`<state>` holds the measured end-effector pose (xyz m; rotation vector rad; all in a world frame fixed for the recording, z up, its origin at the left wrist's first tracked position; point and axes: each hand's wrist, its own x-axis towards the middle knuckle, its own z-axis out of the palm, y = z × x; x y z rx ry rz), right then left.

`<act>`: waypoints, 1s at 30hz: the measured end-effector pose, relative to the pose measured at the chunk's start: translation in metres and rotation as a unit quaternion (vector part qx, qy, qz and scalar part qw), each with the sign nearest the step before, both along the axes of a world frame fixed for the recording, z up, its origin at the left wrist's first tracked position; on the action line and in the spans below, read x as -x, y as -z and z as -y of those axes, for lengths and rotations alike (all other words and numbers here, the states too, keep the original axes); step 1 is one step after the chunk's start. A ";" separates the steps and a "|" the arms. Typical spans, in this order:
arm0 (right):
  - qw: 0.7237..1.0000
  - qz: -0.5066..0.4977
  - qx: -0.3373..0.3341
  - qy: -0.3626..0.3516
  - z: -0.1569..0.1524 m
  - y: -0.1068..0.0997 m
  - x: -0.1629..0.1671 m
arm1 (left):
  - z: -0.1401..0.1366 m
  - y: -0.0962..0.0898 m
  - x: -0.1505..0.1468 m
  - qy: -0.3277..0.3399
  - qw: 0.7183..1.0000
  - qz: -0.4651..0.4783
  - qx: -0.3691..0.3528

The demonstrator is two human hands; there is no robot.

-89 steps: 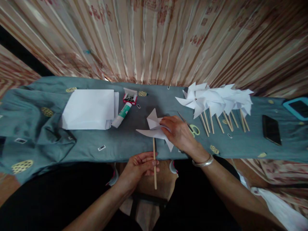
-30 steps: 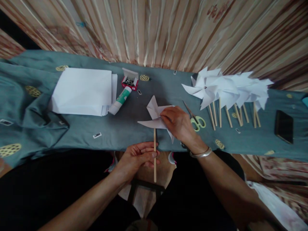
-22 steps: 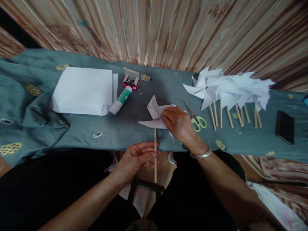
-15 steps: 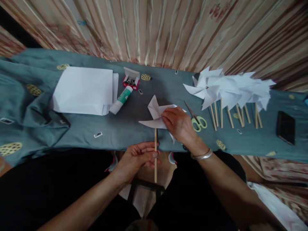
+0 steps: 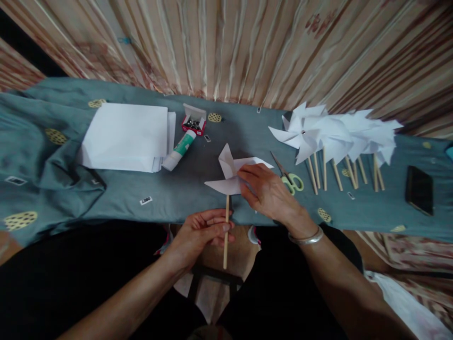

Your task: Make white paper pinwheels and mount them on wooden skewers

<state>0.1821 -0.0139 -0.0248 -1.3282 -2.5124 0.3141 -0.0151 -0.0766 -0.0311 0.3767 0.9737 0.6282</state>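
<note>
A white paper pinwheel (image 5: 223,185) on a wooden stick (image 5: 226,208) is between my two hands, over the table's front edge. My left hand (image 5: 205,229) pinches the stick below the paper, thumb in front and fingers behind. At the pinwheel's right side, my right hand (image 5: 264,189) has its fingers closed on the folded paper near the centre and hides part of the blades. A silver bangle (image 5: 307,237) circles my right wrist. Just beyond that hand lie green-handled scissors (image 5: 293,183), blades pointing up and left.
Several paper pinwheels (image 5: 339,132) overlap at the back right, beside a black phone (image 5: 419,190). Stacked white paper (image 5: 125,137), a glue stick (image 5: 180,150) and an open red box of metal pins (image 5: 194,123) lie on the left. A curtain (image 5: 226,47) hangs behind the cloth-covered table (image 5: 123,193).
My right hand has shifted slightly down, and the pinwheel has turned a little under it. My left hand keeps its hold on the stick. The view has tipped slightly.
</note>
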 end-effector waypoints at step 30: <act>0.993 0.084 -0.028 0.076 -0.006 0.008 0.017 | 0.001 0.000 -0.004 0.000 1.000 0.011 -0.002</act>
